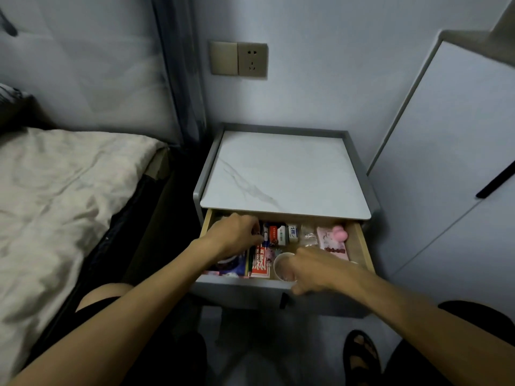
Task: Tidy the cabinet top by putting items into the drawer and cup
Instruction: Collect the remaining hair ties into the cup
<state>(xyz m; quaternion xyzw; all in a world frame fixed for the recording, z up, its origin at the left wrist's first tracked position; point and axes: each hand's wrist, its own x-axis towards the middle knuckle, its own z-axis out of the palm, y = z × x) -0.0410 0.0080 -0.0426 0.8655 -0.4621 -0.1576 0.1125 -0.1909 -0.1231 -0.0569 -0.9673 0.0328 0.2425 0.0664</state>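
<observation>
Drawer [362,246] open; left hand [237,232] grasp unclear; right hand [320,267] grips half-hidden cup [282,267].

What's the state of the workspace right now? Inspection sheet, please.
Surface: white marble-look cabinet top, nothing seen on it.
Job's things: drawer pulled open; white cup stands inside near its front.
Clutter: red box, pink pouch and small packets fill the drawer.
Hands: left hand reaches among items at the drawer's left; right hand at the cup; grips unclear.
Cables: nothing seen.
Surroundings: bed left, wall socket behind, white wardrobe right.
</observation>
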